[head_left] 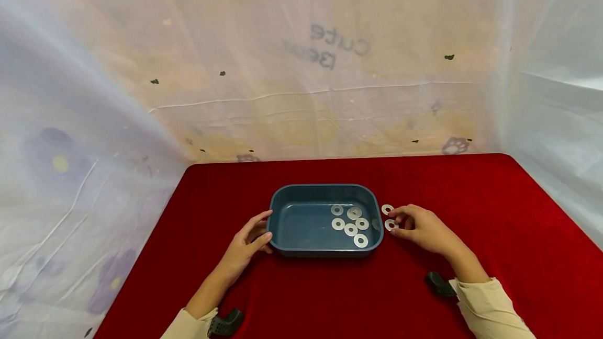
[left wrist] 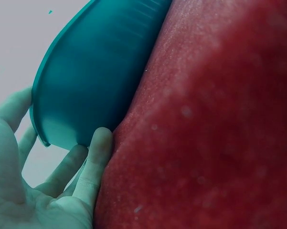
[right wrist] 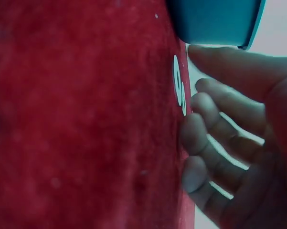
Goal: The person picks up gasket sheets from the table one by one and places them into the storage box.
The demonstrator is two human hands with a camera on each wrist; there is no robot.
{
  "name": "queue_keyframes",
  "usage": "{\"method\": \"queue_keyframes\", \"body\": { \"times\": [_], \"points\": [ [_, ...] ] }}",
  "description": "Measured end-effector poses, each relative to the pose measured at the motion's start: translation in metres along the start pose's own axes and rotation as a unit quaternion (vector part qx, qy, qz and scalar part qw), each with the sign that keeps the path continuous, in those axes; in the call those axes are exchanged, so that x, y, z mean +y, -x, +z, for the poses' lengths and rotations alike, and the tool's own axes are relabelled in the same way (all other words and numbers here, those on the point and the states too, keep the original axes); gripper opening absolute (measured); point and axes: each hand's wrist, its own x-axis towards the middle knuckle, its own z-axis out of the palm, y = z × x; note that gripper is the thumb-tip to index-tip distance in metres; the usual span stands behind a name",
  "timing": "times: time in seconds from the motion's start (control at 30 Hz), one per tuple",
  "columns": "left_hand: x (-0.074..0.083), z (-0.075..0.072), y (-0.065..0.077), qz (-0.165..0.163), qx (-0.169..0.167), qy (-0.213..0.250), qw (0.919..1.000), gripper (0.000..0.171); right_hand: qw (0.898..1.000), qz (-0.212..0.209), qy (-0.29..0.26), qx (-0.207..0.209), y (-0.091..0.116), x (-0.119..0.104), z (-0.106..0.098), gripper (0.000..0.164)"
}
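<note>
A blue rectangular tray (head_left: 301, 232) holds several flat metal washers (head_left: 360, 246) toward its right side, two of them overlapping. My left hand (head_left: 242, 250) rests against the tray's left end. In the left wrist view, its fingers (left wrist: 99, 148) touch the outer wall with the hand loosely spread. Just right of the tray, two more washers (head_left: 384, 225) lie on the red cloth. Over these hovers my right hand (head_left: 426, 230), fingers bent loosely and thumb apart, with nothing held between them. In the right wrist view its fingertips are close beside the two washers (right wrist: 175, 71).
Red cloth (head_left: 301, 297) covers the table. A patterned plastic sheet (head_left: 282, 67) hangs behind the table's far edge and along its left side, with a pale sheet (head_left: 556, 135) at the right. Dark straps (head_left: 440, 283) sit at both wrists.
</note>
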Motion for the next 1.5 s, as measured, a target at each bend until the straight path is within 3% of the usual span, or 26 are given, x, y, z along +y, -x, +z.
{"method": "queue_keyframes", "body": {
  "times": [0.3,0.63,1.13,1.5],
  "points": [
    [-0.0014,-0.0017,0.0004,0.011,-0.003,-0.004,0.9999,0.053,1.000,0.015,0.001,-0.006,0.0001,0.0044,0.0040,0.035],
    [-0.0012,0.0003,-0.0008,0.004,-0.005,-0.003,1.0000,0.053,0.998,0.004,-0.046,-0.044,0.0022,0.0059,0.0011,0.029],
    [-0.0005,0.0006,0.0014,0.008,-0.006,0.008,0.9999,0.054,0.998,-0.017,-0.002,-0.057,0.0033,-0.0001,-0.0010,0.033],
    [0.0016,0.0010,0.0006,0.006,-0.005,0.003,1.0000,0.054,0.998,0.011,0.002,-0.064,0.0021,0.0017,-0.0041,0.031]
  ]
}}
